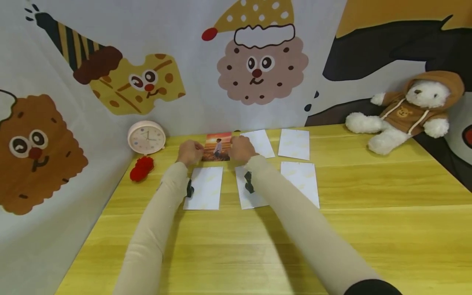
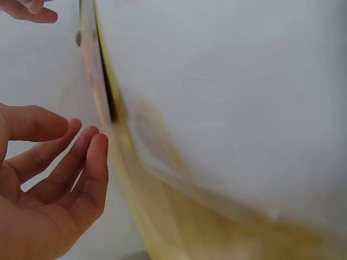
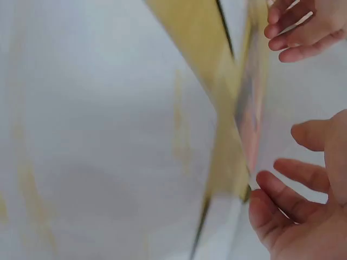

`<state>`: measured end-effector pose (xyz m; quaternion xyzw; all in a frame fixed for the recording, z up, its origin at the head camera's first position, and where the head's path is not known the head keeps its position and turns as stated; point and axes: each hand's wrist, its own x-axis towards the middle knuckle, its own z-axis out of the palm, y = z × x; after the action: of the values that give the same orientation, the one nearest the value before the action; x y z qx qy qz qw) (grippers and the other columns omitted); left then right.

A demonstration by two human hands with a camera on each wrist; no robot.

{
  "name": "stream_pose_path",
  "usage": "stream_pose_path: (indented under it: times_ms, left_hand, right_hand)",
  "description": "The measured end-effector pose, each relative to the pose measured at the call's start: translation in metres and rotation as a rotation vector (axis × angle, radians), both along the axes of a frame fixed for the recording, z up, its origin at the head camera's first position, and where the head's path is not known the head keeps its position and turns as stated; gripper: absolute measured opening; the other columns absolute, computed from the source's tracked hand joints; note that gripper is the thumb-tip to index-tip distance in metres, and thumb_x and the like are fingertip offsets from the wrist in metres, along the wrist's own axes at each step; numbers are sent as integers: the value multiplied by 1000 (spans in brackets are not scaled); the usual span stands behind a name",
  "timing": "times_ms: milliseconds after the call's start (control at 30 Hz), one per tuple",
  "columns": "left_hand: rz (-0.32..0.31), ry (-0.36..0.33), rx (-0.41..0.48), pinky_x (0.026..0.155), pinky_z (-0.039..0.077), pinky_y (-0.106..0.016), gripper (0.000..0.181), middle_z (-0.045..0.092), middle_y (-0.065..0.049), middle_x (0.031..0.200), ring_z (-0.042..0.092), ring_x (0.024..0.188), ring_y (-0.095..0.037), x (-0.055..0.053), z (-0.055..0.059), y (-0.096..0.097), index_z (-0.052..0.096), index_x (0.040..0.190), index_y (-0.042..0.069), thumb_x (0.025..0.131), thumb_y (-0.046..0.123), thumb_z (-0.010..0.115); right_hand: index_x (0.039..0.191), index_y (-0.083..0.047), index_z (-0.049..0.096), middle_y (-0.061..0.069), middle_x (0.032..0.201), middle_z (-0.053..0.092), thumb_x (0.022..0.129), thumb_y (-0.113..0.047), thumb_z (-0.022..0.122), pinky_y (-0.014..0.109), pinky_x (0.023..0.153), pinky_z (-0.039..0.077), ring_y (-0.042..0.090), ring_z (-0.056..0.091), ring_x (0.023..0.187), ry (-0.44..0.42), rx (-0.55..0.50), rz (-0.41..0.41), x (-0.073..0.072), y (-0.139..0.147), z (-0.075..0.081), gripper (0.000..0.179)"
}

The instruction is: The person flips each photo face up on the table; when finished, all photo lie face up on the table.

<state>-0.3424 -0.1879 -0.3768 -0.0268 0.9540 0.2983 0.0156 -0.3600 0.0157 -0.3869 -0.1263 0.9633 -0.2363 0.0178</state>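
A photo (image 1: 211, 152) of a standing figure under a red-orange sky lies at the far side of the wooden table. To its left is my left hand (image 1: 189, 153), and my right hand (image 1: 241, 150) is at its right edge. In the left wrist view, the left hand (image 2: 54, 189) has loosely bent fingers beside the photo's edge. The right hand (image 3: 303, 200) has spread fingers, with the lower fingertips close to the photo (image 3: 251, 124); whether they touch it I cannot tell. White cards (image 1: 203, 188) lie nearer me, one partly under the right forearm.
More white cards (image 1: 293, 144) lie to the right in two rows. A pink round clock (image 1: 146, 137) and a red fuzzy item (image 1: 141, 169) stand at the far left. A teddy bear (image 1: 409, 108) in a brown hoodie sits at the far right. A patterned cloth (image 1: 195, 24) hangs behind.
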Motion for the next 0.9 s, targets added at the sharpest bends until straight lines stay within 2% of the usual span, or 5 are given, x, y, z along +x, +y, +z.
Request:
stream_pose_path:
  times_ms: [167, 333, 600, 767, 900]
  left_hand:
    - [-32, 43, 61, 92, 53, -43, 30, 70, -17, 120, 63, 106, -29, 7, 9, 18, 69, 120, 3, 101, 20, 54]
    - [-82, -22, 220, 87, 55, -36, 31, 68, -14, 125, 64, 107, -25, 9, 13, 42, 67, 126, 4, 102, 21, 56]
    - [-180, -157, 443, 87, 59, -33, 38, 65, -19, 132, 67, 116, -32, 10, 17, 73, 60, 134, 0, 101, 18, 56]
    - [-243, -233, 475, 100, 53, -45, 41, 63, -21, 134, 64, 120, -34, 11, 16, 87, 54, 139, 1, 103, 21, 52]
    - [-249, -252, 466, 102, 52, -45, 43, 65, -19, 132, 65, 118, -31, 10, 12, 95, 52, 141, 4, 103, 24, 53]
  right_hand:
    - [131, 0, 63, 17, 137, 63, 100, -25, 57, 45, 108, 48, 36, 58, 128, 8, -34, 63, 4, 23, 19, 40]
    - [127, 3, 63, 19, 138, 62, 99, -25, 57, 45, 113, 42, 38, 55, 131, 16, -1, 99, 6, 50, 31, 39]
    - [127, 4, 63, 22, 110, 72, 100, -25, 57, 46, 102, 49, 35, 64, 110, 3, -19, 81, 8, 96, 32, 40]
    - [131, 4, 60, 23, 118, 67, 101, -25, 55, 48, 101, 49, 35, 62, 111, -47, -63, 41, 12, 119, 28, 42]
    - [133, 2, 58, 23, 129, 62, 102, -27, 54, 49, 102, 47, 36, 58, 117, -104, -103, -7, 13, 132, 22, 44]
